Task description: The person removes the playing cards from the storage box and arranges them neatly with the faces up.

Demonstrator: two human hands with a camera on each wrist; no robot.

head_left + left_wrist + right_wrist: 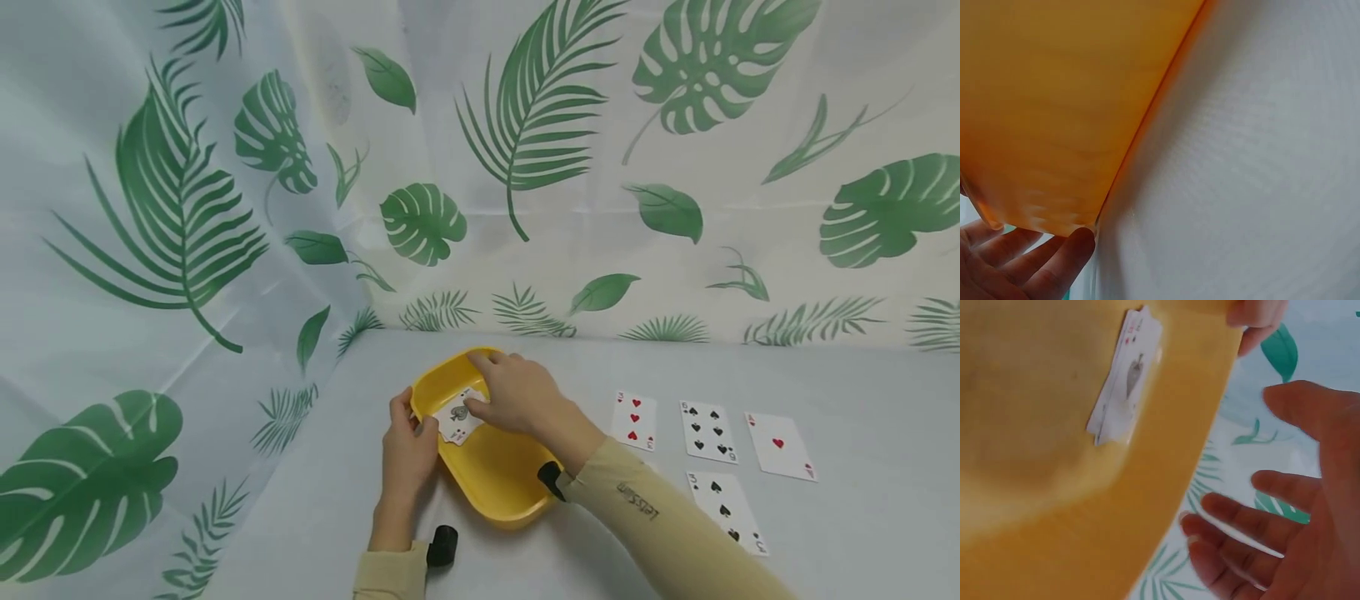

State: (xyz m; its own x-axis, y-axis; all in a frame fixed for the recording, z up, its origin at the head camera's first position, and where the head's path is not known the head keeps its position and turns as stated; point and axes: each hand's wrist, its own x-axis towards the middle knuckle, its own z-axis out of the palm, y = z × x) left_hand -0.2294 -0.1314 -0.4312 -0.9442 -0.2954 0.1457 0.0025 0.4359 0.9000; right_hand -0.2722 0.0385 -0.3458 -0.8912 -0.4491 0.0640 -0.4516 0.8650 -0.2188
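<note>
A yellow plastic tray (495,475) stands on the table, its long side slanting away from me. Inside, toward its far left part, lies a small uneven stack of playing cards (1124,381) with an ace of spades (459,413) on top. My left hand (408,450) holds the tray's left rim, thumb at the rim and fingers along the outer wall. Over the far right part of the tray reaches my right hand (517,392). Its fingers (1241,519) are spread and loosely bent, with nothing between them in the right wrist view.
To the right of the tray lie face-up cards: a three of hearts (634,421), a six of spades (708,431), an ace of hearts (780,447) and a three of spades (724,510). A leaf-patterned curtain (555,250) borders the table behind and at left.
</note>
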